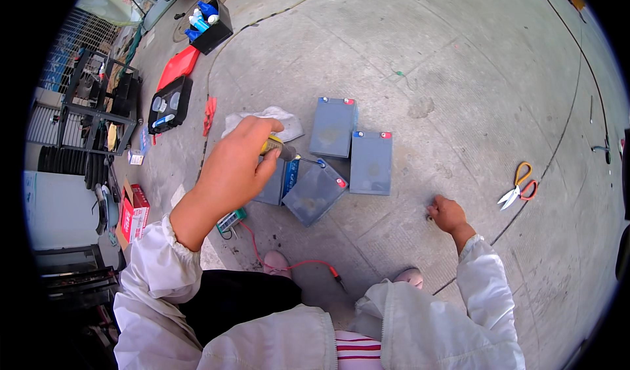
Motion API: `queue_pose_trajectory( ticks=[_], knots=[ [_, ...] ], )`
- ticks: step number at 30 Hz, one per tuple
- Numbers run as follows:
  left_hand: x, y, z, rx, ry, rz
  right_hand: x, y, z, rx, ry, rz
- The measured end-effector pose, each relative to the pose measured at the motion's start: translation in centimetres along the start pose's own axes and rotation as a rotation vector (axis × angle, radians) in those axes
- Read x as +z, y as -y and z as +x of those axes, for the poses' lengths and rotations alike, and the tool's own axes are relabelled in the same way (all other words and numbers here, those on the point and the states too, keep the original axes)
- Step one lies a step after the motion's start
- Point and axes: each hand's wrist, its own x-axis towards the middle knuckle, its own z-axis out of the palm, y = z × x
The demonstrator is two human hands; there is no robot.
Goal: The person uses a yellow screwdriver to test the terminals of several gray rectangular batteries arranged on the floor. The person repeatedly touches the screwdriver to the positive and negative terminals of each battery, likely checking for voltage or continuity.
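Blue terminal first in line

The left hand grips an apparent screwdriver, its tip at the angled grey battery on the pavement; work looks partway, neighbouring batteries seemingly waiting, while the right hand curls its fingers together, contents unclear

Looks like a small battery or electrical repair workshop, set up on a jointed concrete floor, perhaps outdoors given the round manhole cover. Points that way through grey block batteries with red and blue terminal markings, a green-cased device with a red lead, and scissors lying loose on the ground. Fits a workshop too with a black bin of blue and white bottles and a cluttered, dark metal rack near the left edge.
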Motion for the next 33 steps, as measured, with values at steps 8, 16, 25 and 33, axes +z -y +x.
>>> queue_pose_trajectory(
  ticks=[8,16,25,33],
  knots=[
    [-0.5,-1.1,-0.3,-0.315,0.098,-0.094,0.3,-0.1,0.5,0.037,0.012,-0.022],
    [-0.4,0.5,-0.7,0.031,0.056,-0.086,0.0,0.2,0.4,0.045,0.015,-0.014],
    [-0.3,0.0,-0.5,-0.292,0.07,-0.009,0.3,0.0,0.5,0.031,-0.001,-0.032],
    [-1.1,0.7,-0.3,0.091,0.163,-0.059,0.2,0.1,0.6,0.044,0.006,-0.021]
  ],
)
